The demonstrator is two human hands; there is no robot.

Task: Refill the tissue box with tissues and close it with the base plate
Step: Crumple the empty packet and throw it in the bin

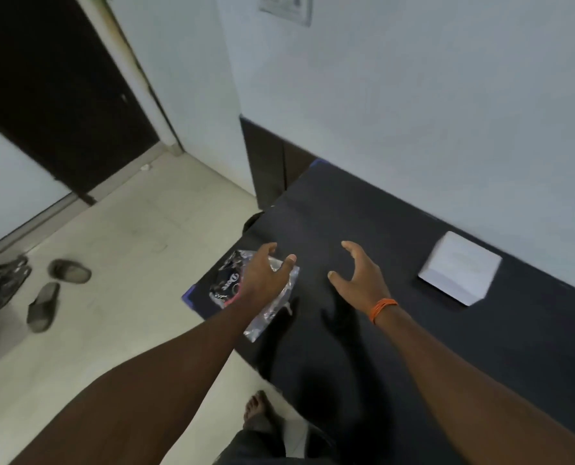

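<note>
A clear plastic tissue packet (226, 286) with dark printing lies at the left front corner of the dark table (363, 209). My left hand (268, 272) hovers over it with fingers spread; whether it touches the packet I cannot tell. To its right, my right hand (360, 273) is open over bare table, an orange thread band on the wrist. A white stack of tissues (460, 268) sits further right, near the wall. No tissue box or base plate shows.
The table runs along a pale wall. To the left is light floor with a pair of grey slippers (56, 293), a dark bag (1, 283) and a dark door (51, 88). My bare foot (257, 406) stands by the table's front edge.
</note>
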